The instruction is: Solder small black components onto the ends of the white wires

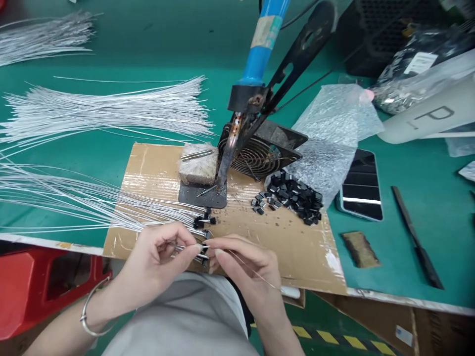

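My left hand [159,262] pinches a white wire between thumb and forefinger, close to the cardboard's front edge. Fingertips of my right hand [252,267] meet it at the wire's end and are closed too. A thin bare wire [254,272] runs from those right fingers back across the palm. Whatever small part sits between the two hands is mostly hidden. Just beyond them lies a bundle of white wires [148,202], several of which end in small black connectors [202,220].
A blue-handled soldering iron [262,54] leans in a stand, tip down beside a worn block [198,165]. Behind are a small fan [256,153] and loose black connectors [297,195]. Rightward lie bubble wrap [326,133], a phone [361,185] and a slim dark tool [415,237]. More wires [111,109] lie left.
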{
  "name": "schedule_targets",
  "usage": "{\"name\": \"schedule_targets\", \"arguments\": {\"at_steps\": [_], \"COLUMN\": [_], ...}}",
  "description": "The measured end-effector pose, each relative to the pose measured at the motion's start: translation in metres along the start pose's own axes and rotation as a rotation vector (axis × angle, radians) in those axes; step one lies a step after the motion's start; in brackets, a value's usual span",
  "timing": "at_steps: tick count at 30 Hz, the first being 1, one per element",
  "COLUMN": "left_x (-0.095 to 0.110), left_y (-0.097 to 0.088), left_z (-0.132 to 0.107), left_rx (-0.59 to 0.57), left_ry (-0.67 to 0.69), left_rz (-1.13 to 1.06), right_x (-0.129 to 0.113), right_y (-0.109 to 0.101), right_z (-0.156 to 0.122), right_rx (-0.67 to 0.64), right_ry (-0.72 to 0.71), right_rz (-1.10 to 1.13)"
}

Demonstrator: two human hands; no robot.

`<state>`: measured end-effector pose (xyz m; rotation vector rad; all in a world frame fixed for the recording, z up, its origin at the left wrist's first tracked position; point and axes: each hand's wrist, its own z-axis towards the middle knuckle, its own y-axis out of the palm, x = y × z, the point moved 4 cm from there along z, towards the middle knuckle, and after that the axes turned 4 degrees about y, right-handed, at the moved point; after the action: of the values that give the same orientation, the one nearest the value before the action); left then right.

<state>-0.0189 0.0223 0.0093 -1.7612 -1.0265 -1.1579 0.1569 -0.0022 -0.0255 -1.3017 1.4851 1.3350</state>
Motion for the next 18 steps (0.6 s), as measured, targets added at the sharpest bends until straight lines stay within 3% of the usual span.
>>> {"name": "schedule_targets", "arguments": {"at_steps": [4, 9, 18], "left_x": [-0.001, 0.002, 0.005], "left_y": [0.001, 0.003, 0.005], "left_z": [-0.004, -0.009, -0.012], "left_rx": [0.042, 0.143, 0.124], "left_ry": [0.053, 0.242, 0.394], "left_rz": [0.09, 0.323, 0.483], "right_x": [0.004, 0.008, 0.013], "right_y": [0.005, 0.006, 0.003], "right_z": [0.0, -0.001, -0.001], "right_rx": [0.016, 0.062, 0.104], "right_ry": [0.031, 0.074, 0.055], "right_rz": [0.078, 0.097, 0.064]}}
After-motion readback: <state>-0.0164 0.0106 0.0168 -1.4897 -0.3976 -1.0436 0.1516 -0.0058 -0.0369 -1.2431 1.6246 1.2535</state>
